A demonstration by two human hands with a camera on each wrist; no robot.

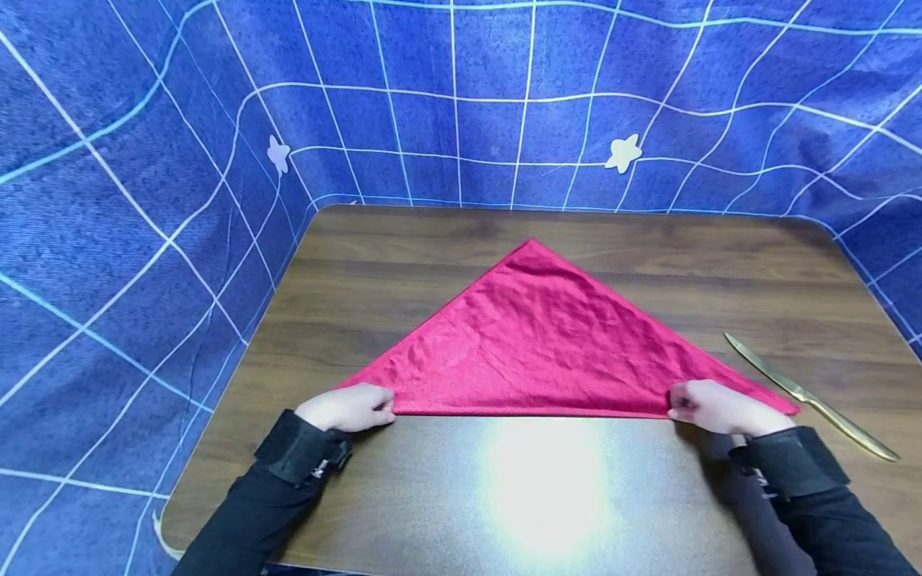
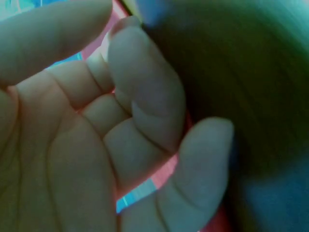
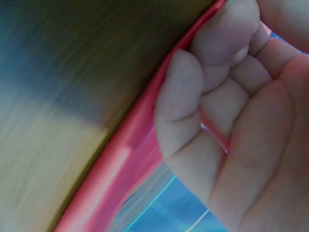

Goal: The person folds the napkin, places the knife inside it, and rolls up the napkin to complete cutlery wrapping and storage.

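A red cloth napkin (image 1: 533,344) lies on the table as a triangle, its peak pointing away from me and its long straight edge toward me. Near the left end of that edge, my left hand (image 1: 353,406) pinches the fabric with curled fingers. My right hand (image 1: 720,406) pinches the same edge a little inward from the right corner, which pokes out beyond it. In the right wrist view, the red napkin edge (image 3: 113,176) runs along the curled fingertips. The left wrist view shows bent fingers (image 2: 149,82) with only slivers of red cloth behind them.
To the right of the napkin a gold table knife (image 1: 807,396) lies slantwise, close to the right hand. The wooden table (image 1: 403,496) reflects a bright glare near its front. Blue curtain fabric (image 1: 475,120) with white lines and stars borders the back and left.
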